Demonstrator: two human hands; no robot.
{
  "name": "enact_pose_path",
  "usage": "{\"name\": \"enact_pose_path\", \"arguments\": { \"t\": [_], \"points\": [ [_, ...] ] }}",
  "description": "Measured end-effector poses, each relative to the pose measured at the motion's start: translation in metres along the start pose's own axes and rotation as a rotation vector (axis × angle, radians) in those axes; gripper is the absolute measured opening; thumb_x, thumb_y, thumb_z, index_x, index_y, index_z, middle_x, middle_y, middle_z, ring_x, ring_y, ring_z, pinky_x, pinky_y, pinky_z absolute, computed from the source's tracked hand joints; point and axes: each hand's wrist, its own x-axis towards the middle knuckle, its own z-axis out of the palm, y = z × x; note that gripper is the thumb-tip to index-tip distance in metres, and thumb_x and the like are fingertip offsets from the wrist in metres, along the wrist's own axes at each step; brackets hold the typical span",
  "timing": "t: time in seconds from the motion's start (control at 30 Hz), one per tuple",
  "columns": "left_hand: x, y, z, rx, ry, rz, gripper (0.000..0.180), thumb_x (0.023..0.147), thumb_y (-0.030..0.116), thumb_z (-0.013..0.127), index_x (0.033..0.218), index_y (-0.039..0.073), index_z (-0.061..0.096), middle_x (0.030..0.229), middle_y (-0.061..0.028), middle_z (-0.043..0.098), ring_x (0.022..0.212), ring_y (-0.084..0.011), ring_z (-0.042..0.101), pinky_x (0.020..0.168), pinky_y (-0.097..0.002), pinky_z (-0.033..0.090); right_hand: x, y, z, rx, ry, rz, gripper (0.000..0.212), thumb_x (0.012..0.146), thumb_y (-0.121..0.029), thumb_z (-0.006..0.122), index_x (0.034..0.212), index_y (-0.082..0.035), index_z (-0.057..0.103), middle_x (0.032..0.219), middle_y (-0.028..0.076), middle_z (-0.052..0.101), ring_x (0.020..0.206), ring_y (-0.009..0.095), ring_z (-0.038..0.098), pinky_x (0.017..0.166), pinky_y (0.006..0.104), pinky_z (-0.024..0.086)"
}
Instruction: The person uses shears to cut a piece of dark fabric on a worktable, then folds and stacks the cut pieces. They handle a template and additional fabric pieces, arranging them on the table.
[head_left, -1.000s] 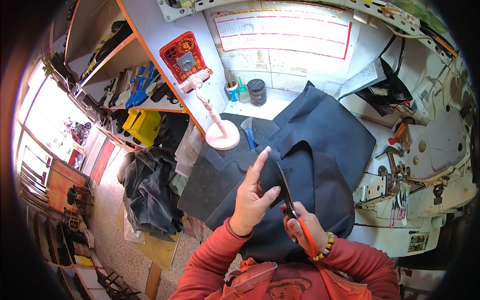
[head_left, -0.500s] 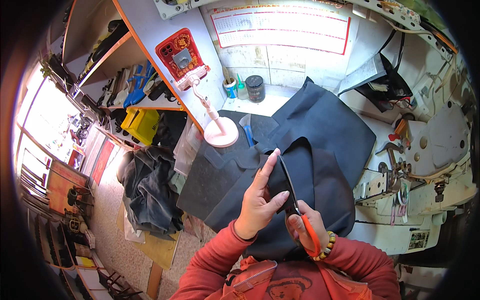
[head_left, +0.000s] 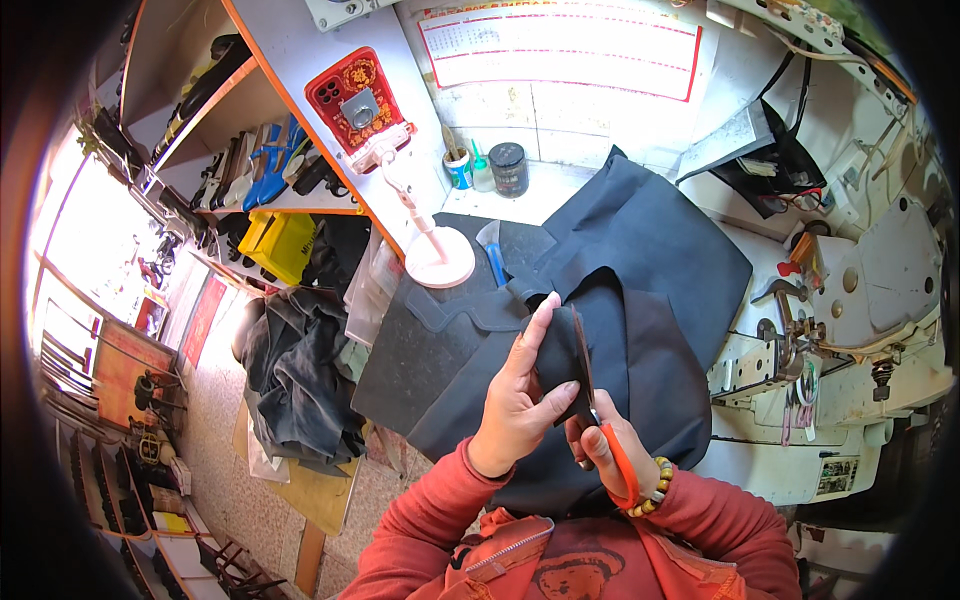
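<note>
My left hand [head_left: 520,395] pinches a dark piece of sheet material [head_left: 556,365] between thumb and fingers, in front of my body. Beside it, my right hand [head_left: 612,455] is closed around the orange handles of a pair of scissors [head_left: 626,468]. Their long blades point away from me along the right edge of the held piece. Whether the blades are fully closed is hard to make out. A large black sheet [head_left: 655,250] spreads beneath and beyond both hands. A cut, curved dark piece [head_left: 455,312] lies left of my hands, near a blue-handled knife [head_left: 494,258].
A phone in a red case [head_left: 350,105] sits on a pink stand [head_left: 440,262]. Behind are a dark jar [head_left: 509,170] and a green-tipped bottle [head_left: 481,172]. A sewing machine [head_left: 870,290] stands at the right. Dark cloth [head_left: 305,380] is heaped at the left, below shoe shelves [head_left: 290,208].
The scissors' blades have swung slightly to the right, and my right hand's fingers have shifted on the handles. My left hand keeps its pinch on the dark piece.
</note>
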Motion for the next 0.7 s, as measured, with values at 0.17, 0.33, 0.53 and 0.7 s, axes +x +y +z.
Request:
{"name": "enact_pose_path", "arguments": {
  "t": [0.17,0.33,0.53,0.7],
  "points": [
    [0.0,0.0,-0.001,0.04,0.017,0.001,0.081,0.083,-0.015,0.054,0.154,0.002,0.019,0.16,-0.0109,0.02,0.14,-0.0177,0.033,0.111,-0.0305,0.032,-0.001,-0.003,0.002,0.057,-0.016,0.007,0.073,0.09,-0.064,0.054,0.126,-0.002,0.043,0.088,0.003,0.052,0.073,0.011,0.048,0.065,0.0254,0.044],
    [-0.001,0.001,-0.001,0.018,0.021,-0.009,0.081,0.083,-0.014,0.055,0.154,0.0,0.019,0.16,-0.0117,0.021,0.142,-0.0186,0.029,0.113,-0.0305,0.028,-0.002,-0.002,0.003,0.102,0.032,0.018,0.063,0.091,-0.059,0.057,0.119,-0.003,0.049,0.075,-0.002,0.048,0.064,0.006,0.043,0.057,0.0231,0.038],
    [-0.001,0.002,0.0,0.109,0.018,0.032,0.082,0.081,-0.012,0.058,0.153,-0.001,0.021,0.159,-0.0124,0.023,0.144,-0.0187,0.027,0.114,-0.0307,0.025,-0.004,-0.001,0.006,0.143,0.076,-0.009,0.053,0.093,-0.051,0.06,0.113,-0.003,0.054,0.067,-0.006,0.043,0.061,0.003,0.039,0.052,0.0212,0.034],
    [0.002,0.004,-0.003,0.258,-0.02,0.091,0.084,0.079,-0.008,0.062,0.153,-0.002,0.022,0.16,-0.012,0.024,0.146,-0.0181,0.021,0.116,-0.0302,0.017,-0.006,-0.009,0.011,0.251,0.112,0.016,0.049,0.093,-0.051,0.061,0.107,-0.005,0.052,0.063,-0.007,0.047,0.048,0.001,0.039,0.042,0.0177,0.031]
  ]
}}
